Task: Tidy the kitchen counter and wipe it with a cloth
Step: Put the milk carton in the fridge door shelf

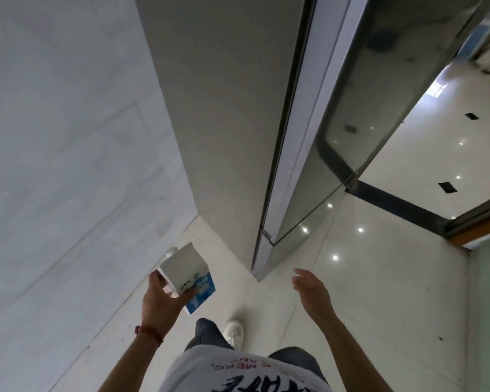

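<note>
While you stand on the glossy white tiled floor (379,278), your left hand (161,299) grips a white and blue cardboard carton (188,277) from below, held in the air and tilted, near the tall grey refrigerator (238,108) (its glass-fronted door (379,94) reflects the room). Your right hand (311,290) hangs apart with fingers relaxed, holding nothing. A red cord bracelet (149,333) circles your left wrist.

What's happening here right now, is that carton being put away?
The person stands in front of a tall grey fridge whose doors look closed. The left hand grips a white and blue carton. The right hand is open and empty, reaching toward the fridge. No counter or cloth is in view.
</note>
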`<action>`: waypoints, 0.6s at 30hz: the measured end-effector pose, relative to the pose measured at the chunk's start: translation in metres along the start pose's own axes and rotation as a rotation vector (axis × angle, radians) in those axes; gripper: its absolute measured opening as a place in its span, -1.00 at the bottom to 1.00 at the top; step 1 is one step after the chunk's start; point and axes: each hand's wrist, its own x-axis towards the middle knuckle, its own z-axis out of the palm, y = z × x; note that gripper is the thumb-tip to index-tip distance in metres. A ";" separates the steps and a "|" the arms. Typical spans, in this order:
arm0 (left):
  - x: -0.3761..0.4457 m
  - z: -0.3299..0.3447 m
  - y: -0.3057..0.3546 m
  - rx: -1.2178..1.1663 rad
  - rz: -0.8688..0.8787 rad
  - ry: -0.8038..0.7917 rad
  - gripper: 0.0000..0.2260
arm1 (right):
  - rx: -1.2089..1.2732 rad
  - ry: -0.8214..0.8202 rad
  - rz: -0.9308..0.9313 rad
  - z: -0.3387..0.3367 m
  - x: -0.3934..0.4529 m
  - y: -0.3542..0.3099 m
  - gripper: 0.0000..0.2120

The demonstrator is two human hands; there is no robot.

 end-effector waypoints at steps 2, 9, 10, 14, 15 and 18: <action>0.025 0.004 0.031 -0.010 0.076 -0.039 -0.41 | 0.035 0.098 -0.111 -0.009 0.017 -0.037 -0.64; 0.065 0.021 0.087 -0.071 0.163 -0.047 -0.40 | 0.180 0.525 -0.477 -0.026 0.065 -0.145 -0.21; 0.065 0.024 0.088 -0.076 0.161 -0.043 -0.40 | 0.175 0.574 -0.515 -0.027 0.072 -0.154 -0.16; 0.061 0.032 0.086 -0.087 0.114 -0.063 -0.41 | 0.147 0.668 -0.572 -0.033 0.100 -0.168 -0.09; 0.060 0.033 0.085 -0.084 0.105 -0.062 -0.41 | 0.141 0.658 -0.581 -0.035 0.104 -0.167 -0.09; 0.060 0.034 0.085 -0.061 0.092 -0.045 -0.40 | 0.072 0.640 -0.619 -0.043 0.108 -0.158 -0.08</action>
